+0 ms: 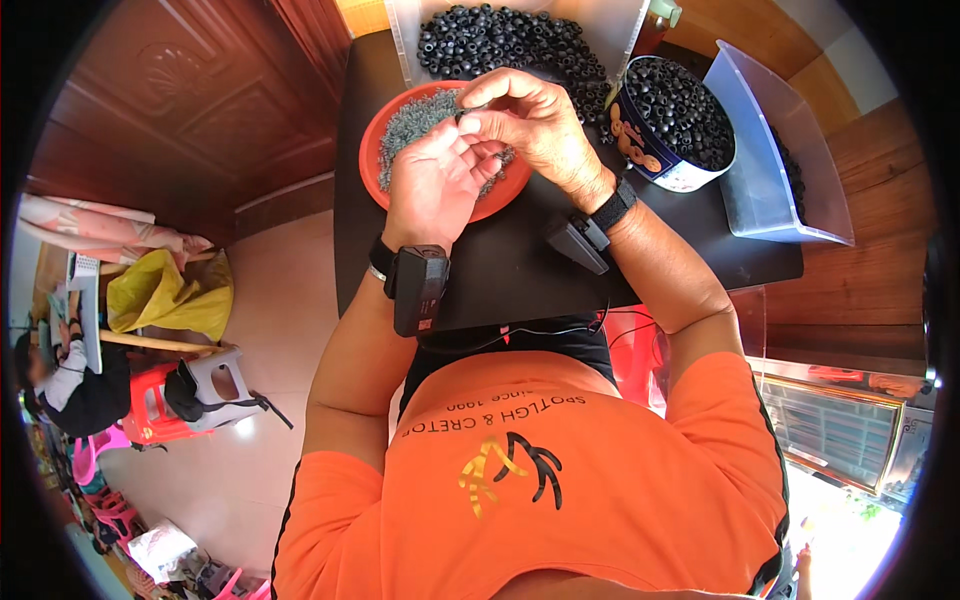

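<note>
Both my hands meet over an orange-red bowl (372, 160) filled with small grey pieces (405, 122). My right hand (545, 130) pinches a small black part (466, 113) between thumb and forefinger; the fingers cover most of it. Palm up, my left hand (435, 180) has its fingers curled in, its tips right beside that part. What the left fingers hold is too small and too covered to name. Dark straps with black box-shaped devices sit on both wrists.
Behind the bowl, a clear plastic bin (405, 40) holds many black ring-like parts (500, 42). To the right stand a round tub (690, 178) heaped with similar parts and a tilted translucent bin (765, 215). All rest on a dark table (500, 275). Another person sits far left.
</note>
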`<state>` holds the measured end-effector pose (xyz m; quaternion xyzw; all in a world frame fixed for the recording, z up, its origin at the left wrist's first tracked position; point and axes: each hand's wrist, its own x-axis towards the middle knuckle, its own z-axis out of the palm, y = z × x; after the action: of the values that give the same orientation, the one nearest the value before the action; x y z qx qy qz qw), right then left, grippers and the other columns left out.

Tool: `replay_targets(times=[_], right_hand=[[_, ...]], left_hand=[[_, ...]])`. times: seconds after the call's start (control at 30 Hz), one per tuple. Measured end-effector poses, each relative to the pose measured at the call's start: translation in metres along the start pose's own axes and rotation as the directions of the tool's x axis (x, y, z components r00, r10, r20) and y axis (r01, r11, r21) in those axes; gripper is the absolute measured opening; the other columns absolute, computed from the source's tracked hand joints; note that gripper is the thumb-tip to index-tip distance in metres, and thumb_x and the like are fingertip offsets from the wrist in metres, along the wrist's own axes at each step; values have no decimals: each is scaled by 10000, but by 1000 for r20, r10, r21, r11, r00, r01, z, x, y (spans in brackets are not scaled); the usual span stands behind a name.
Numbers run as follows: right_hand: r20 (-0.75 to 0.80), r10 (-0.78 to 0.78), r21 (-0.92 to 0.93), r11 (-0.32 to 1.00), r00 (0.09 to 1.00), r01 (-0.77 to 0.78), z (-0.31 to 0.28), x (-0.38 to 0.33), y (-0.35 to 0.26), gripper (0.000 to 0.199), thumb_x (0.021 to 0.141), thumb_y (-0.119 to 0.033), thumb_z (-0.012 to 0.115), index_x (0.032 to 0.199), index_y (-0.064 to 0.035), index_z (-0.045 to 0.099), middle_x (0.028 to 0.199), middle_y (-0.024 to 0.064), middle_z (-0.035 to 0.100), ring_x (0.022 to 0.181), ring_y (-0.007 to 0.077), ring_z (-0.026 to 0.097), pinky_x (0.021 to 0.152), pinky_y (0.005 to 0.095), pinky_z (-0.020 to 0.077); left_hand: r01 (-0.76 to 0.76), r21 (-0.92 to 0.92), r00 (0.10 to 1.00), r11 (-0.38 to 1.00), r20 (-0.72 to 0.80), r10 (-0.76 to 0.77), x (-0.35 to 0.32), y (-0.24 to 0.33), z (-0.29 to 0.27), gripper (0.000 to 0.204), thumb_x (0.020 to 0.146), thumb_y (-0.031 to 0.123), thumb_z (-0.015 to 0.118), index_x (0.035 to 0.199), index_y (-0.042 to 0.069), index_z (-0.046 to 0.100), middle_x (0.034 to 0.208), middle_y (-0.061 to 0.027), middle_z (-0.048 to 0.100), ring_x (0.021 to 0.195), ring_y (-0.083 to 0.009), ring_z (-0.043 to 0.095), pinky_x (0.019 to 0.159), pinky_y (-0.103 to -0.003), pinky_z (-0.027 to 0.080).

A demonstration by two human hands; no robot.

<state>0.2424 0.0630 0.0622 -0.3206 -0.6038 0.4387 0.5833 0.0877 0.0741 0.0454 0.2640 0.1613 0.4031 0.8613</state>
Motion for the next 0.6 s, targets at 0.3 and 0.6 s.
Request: replay_targets(times=[0.3,0.6], right_hand=[[21,-92,-90,992,996,93,1,-1,2,174,813,57,663,967,-22,646,1027,79,647,842,123,642,768,255,548],[-49,74,73,995,996,-70,2,-2,-8,103,845,8,655,945,-16,648,981,75,662,818,106,641,717,247,561]], left_hand=[[-14,-25,1000,1000,1,14,-1,0,0,257,943,260,473,1088,63,553,1003,-35,590,927,-158,545,847,-325,421],[31,23,996,999,-82,-29,0,0,1,252,942,245,479,1047,31,563,968,-76,593,927,-213,568,835,-340,434]])
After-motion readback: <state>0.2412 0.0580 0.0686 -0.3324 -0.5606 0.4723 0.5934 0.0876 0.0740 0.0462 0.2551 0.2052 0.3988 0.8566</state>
